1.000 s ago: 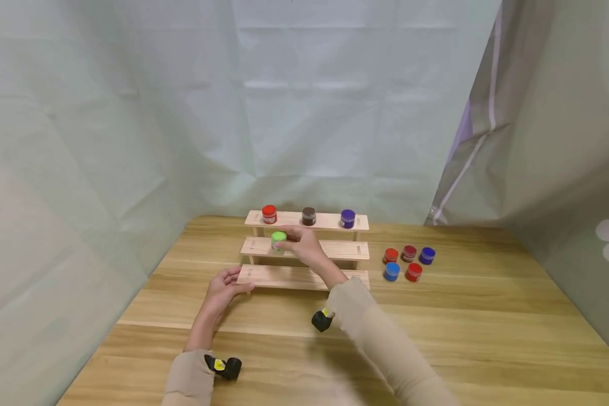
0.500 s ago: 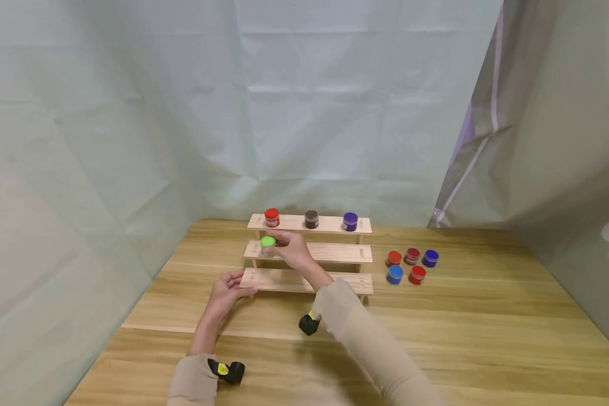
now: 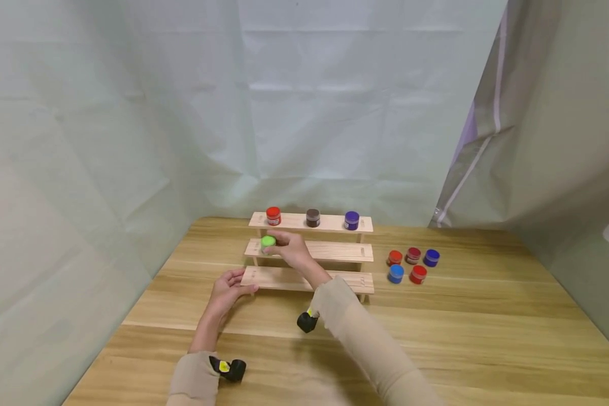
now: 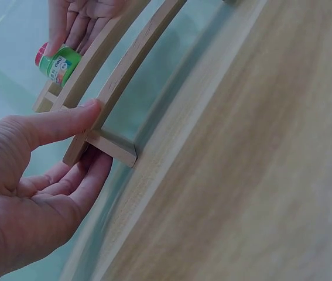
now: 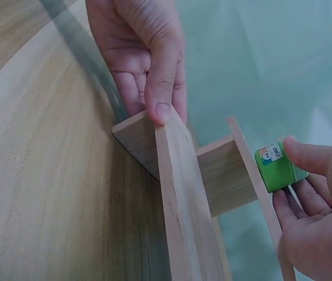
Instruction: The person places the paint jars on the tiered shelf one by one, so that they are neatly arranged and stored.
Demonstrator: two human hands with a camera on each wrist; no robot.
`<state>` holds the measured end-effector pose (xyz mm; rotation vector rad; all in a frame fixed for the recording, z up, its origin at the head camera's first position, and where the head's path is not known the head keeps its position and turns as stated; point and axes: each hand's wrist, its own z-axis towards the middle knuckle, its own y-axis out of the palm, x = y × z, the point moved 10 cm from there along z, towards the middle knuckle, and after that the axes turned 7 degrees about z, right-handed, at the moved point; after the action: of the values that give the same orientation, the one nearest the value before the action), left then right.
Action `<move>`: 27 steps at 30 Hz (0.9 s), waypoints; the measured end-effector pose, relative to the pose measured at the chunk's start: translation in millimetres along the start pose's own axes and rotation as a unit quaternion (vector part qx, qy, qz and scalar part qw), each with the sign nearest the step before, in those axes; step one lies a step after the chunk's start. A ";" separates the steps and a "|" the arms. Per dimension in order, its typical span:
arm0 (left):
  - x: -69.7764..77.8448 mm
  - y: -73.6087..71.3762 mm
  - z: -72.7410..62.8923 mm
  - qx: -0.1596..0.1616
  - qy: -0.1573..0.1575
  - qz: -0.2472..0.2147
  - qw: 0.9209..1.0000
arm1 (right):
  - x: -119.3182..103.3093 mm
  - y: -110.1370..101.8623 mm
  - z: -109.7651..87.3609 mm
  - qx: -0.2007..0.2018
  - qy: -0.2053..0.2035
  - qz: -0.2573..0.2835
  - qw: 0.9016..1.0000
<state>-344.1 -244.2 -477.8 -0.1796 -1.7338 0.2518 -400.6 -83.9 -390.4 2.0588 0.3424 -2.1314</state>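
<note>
A small green paint jar [image 3: 268, 242] is at the left end of the middle tier of a three-tier wooden rack [image 3: 330, 252]. My right hand [image 3: 295, 251] pinches this jar between thumb and fingers. In the right wrist view the jar's labelled side [image 5: 271, 154] faces the camera, and its base meets the board. At the lowest tier's left end, my left hand [image 3: 225, 291] grips the board, thumb on the front edge and fingers underneath. On the top tier stand a red jar [image 3: 273, 216], a dark brown jar [image 3: 312, 218] and a purple jar [image 3: 352, 220].
Right of the rack, several more jars sit on the wooden table [image 3: 467, 332], among them a light blue jar [image 3: 396, 274], a dark blue jar [image 3: 431, 258] and a red jar [image 3: 418, 274]. A pale cloth curtain [image 3: 314, 113] hangs behind the table.
My right hand has carried the green jar left along the middle tier to its left end, then barely moved over the last half second. My left hand keeps its grip on the rack.
</note>
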 end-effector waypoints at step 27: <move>0.9 -0.4 1.6 -0.002 -0.003 0.006 1.000 | 4.4 -0.5 5.8 0.003 0.015 -0.022 1.000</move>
<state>-345.9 -244.5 -477.0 -0.1920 -1.7401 0.2578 -406.4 -84.8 -394.6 2.1083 0.3906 -2.1294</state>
